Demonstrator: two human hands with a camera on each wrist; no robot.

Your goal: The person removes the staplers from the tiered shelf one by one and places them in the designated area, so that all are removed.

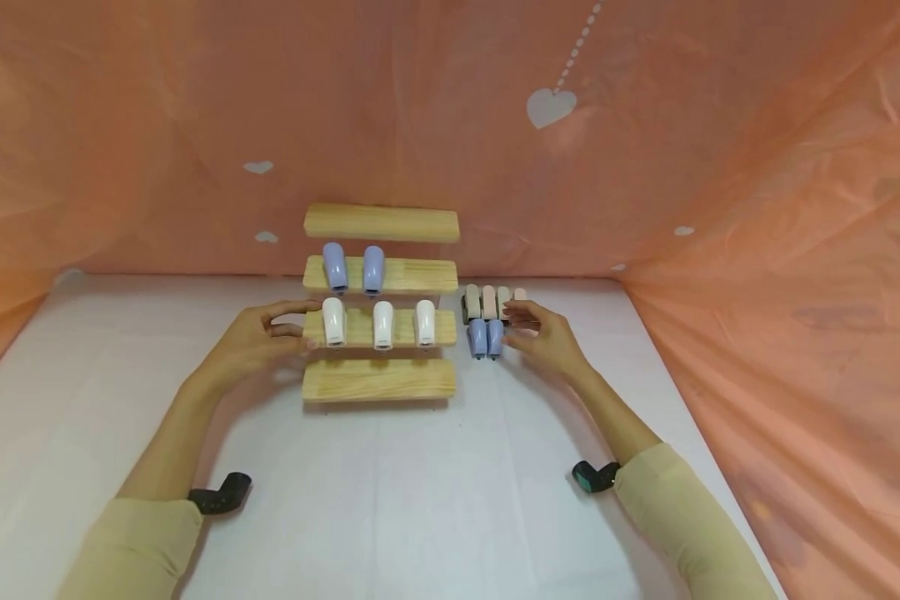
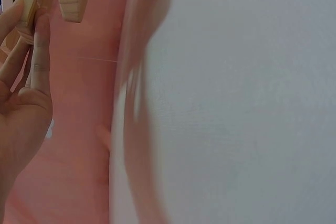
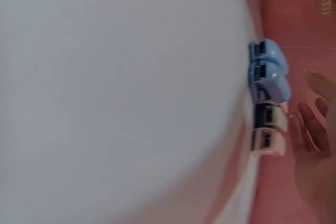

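My left hand [image 1: 258, 337] pinches the left end of one plank of a wooden tiered rack [image 1: 378, 380] between thumb and fingers; the left wrist view shows the grip at the plank's end. White mini staplers [image 1: 383, 325] stand in a row on that plank. On the plank above are two lilac-blue mini staplers [image 1: 373, 270]. To the right of the rack, my right hand [image 1: 551, 333] hovers with loosely bent fingers beside two more blue staplers [image 3: 273, 81]. Behind these sit beige and pink staplers [image 1: 489, 301], partly hidden by the hand. In the right wrist view, that hand holds nothing.
A white cloth-covered table [image 1: 435, 492] lies under everything. Orange-pink sheeting [image 1: 420, 108] with white hearts hangs behind and at the sides. The rack's top plank [image 1: 381, 222] and lowest plank carry no staplers.
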